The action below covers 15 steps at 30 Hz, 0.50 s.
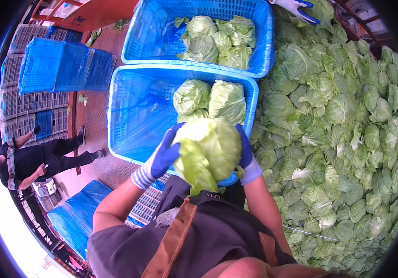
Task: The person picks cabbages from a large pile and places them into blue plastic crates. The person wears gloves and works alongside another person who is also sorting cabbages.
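Observation:
Between my two hands is a pale green cabbage (217,143), held in front of my chest over the near edge of a blue crate. My left hand (165,150), in a white and blue glove, is closed on its left side. On its right side presses my right hand (246,155), gloved the same way. A loose outer leaf hangs from the cabbage's lower left. Just beyond it, several cabbages (227,99) sit in the right part of the plastic-lined blue crate (115,116); the cabbage I hold partly hides them.
A second lined blue crate (129,41) with several cabbages stands behind. A large cabbage heap (333,153) fills the right side. Another gloved hand (296,9) shows at the top. Stacked crates (46,67) and a person (36,160) are at the left.

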{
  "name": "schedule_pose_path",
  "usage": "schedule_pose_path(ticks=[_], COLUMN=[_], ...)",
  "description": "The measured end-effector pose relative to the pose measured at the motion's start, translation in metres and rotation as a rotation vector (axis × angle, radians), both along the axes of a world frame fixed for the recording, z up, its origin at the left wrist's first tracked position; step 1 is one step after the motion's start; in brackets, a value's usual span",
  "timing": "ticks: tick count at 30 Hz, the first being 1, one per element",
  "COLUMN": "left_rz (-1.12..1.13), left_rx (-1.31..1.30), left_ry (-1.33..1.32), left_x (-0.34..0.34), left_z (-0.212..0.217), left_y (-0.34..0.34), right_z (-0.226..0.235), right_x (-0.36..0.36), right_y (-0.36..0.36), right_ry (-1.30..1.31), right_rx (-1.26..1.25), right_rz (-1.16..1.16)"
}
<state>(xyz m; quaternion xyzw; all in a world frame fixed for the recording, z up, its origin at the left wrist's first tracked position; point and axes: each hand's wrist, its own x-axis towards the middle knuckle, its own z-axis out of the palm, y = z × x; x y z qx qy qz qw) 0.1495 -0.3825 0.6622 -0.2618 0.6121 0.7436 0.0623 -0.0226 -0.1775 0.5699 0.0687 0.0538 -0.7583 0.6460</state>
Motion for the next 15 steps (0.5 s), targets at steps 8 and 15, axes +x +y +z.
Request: schedule_pose_path(ticks=[8, 15], left_rz=[-0.226, -0.441], left_rx=[-0.466, -0.608], left_ry=[-0.695, -0.843], left_x=[0.139, 0.093], left_z=[-0.25, -0.292], left_y=[-0.143, -0.139], right_z=[-0.068, 0.002], right_x=[0.116, 0.053], right_y=[-0.1, 0.025], right_ry=[1.178, 2.325], right_rx=[1.096, 1.747], right_rz=[-0.005, -0.174])
